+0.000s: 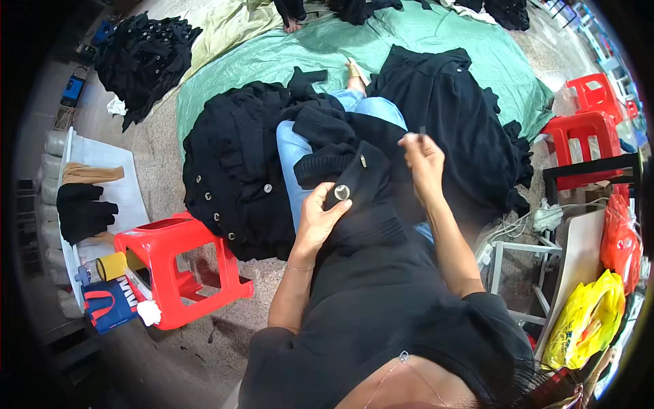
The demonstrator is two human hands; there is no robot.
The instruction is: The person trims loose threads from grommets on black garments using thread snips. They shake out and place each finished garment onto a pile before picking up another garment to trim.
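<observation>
Downward head view, rim unclear

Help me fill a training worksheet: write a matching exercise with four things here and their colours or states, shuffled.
1. Left hand
2. Right hand
3. Stool at left
4. Bag at lower right

A. yellow
B. raised, apart from the round button
C. gripping black cloth beside that button
D. red

Pairs: 1-C, 2-B, 3-D, 4-A

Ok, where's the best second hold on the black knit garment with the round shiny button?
Probably its far corner, coming from the right: that part of the black knit garment juts out uncovered, while the left hand pinches it at the round shiny button.
</observation>
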